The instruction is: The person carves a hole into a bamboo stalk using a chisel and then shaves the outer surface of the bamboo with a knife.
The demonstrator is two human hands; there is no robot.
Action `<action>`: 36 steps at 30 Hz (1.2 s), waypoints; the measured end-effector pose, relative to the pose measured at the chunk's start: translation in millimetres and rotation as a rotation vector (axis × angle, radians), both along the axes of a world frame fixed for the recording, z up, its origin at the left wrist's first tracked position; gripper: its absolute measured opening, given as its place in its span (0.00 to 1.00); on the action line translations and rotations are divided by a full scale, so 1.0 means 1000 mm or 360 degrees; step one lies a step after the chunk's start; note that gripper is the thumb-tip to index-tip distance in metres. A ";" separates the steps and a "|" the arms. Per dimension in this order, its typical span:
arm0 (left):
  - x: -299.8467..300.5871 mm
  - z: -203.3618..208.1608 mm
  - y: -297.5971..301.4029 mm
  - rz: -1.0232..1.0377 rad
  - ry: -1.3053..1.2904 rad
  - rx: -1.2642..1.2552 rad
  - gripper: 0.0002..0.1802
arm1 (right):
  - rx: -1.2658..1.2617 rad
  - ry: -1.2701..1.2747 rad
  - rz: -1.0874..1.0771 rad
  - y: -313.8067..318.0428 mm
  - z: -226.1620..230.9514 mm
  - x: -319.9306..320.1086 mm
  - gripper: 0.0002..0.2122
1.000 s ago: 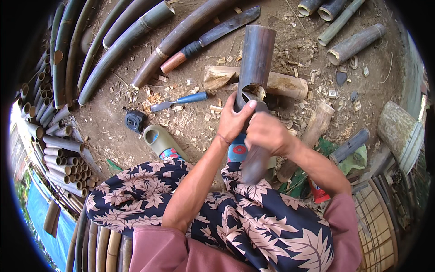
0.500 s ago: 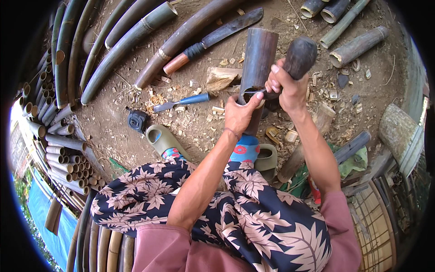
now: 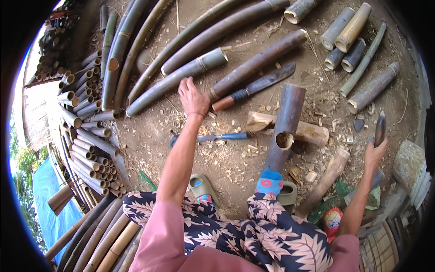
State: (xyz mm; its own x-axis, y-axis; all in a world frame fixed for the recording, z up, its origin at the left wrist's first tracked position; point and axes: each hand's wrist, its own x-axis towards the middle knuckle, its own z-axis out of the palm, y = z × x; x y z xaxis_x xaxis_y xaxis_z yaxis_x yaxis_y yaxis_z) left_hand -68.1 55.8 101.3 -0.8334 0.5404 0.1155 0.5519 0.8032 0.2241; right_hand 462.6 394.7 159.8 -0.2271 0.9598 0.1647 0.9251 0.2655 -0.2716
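Left fingers (image 3: 189,87) extended at pole (image 3: 166,86), right fingers (image 3: 372,149) gripping dark tool (image 3: 380,128), holed tube (image 3: 289,109) between

Soft daylight, glare far left; edges fisheye-bent.

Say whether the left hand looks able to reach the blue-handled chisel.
Probably yes: the left hand is nearby, and nothing visible lies over the handle of the chisel.
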 end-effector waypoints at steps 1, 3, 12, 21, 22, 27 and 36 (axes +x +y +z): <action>-0.026 -0.005 0.002 0.0068 0.0131 -0.0202 0.33 | -0.0042 -0.0149 -0.0019 0.000 -0.025 0.029 0.28; -0.077 -0.015 -0.011 0.0164 0.0293 -0.0521 0.34 | -0.0146 -0.0271 -0.0076 -0.014 -0.074 0.068 0.31; -0.119 0.006 -0.031 -0.0528 -0.0179 -0.0799 0.41 | -0.0018 -0.0162 -0.0446 -0.108 -0.090 0.108 0.30; -0.078 0.242 0.086 -0.0830 -0.1705 0.0548 0.41 | -0.0440 0.0884 -0.0127 -0.265 0.040 -0.001 0.27; -0.059 0.257 0.091 -0.0774 -0.1973 0.0659 0.37 | -0.0397 0.0822 -0.0061 -0.275 0.044 -0.015 0.27; 0.044 0.308 0.113 -0.1233 -0.2262 0.1129 0.32 | -0.0614 0.1006 -0.0107 -0.307 0.090 -0.033 0.26; 0.186 0.336 0.124 -0.1914 -0.1918 0.1489 0.40 | -0.0406 0.1090 -0.0181 -0.323 0.148 0.020 0.24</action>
